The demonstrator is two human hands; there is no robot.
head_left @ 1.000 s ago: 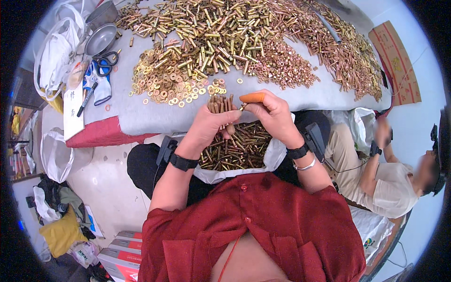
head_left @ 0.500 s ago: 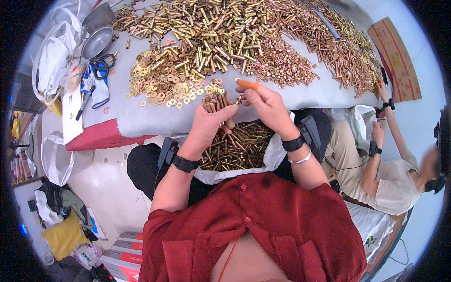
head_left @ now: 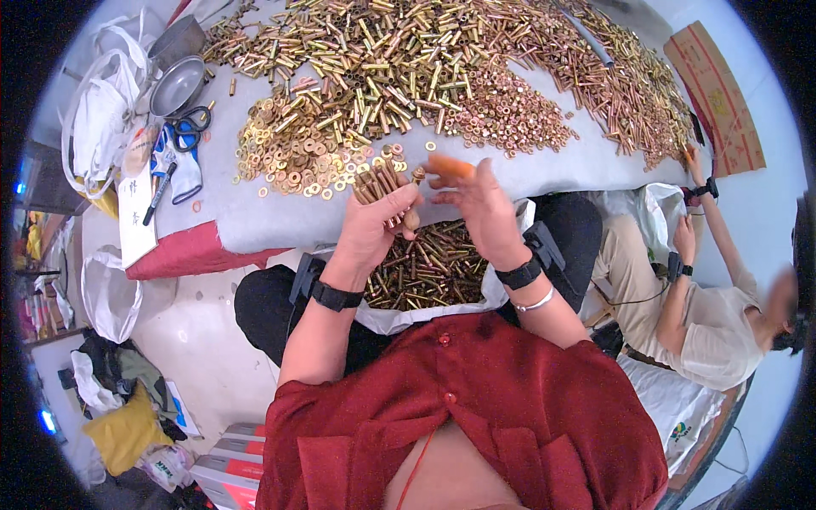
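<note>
My left hand (head_left: 374, 225) is closed around a bundle of brass-coloured bolts (head_left: 376, 181), their ends sticking up past the fingers. One bolt (head_left: 417, 175) stands apart by the thumb, with what looks like a nut or washer on its tip. Just to the right, my right hand (head_left: 483, 208) has its thumb and fingers apart, slightly blurred, and I see nothing in it. An orange finger cover (head_left: 451, 166) sits on its index finger. Below both hands, a white bag (head_left: 387, 319) between my knees holds many loose bolts (head_left: 429, 272).
Beyond my hands, the grey-covered table (head_left: 229, 208) carries heaps of washers (head_left: 297, 161), nuts (head_left: 510, 110) and metal sleeves (head_left: 382, 68). Scissors (head_left: 189, 127), a glove (head_left: 184, 174), a marker (head_left: 160, 194) and a metal bowl (head_left: 178, 87) lie left. A co-worker (head_left: 710, 323) sits right.
My right hand has come away from the bolt beside my left thumb, and its fingers have spread. That bolt now carries a piece at its tip. My left hand still grips the bundle.
</note>
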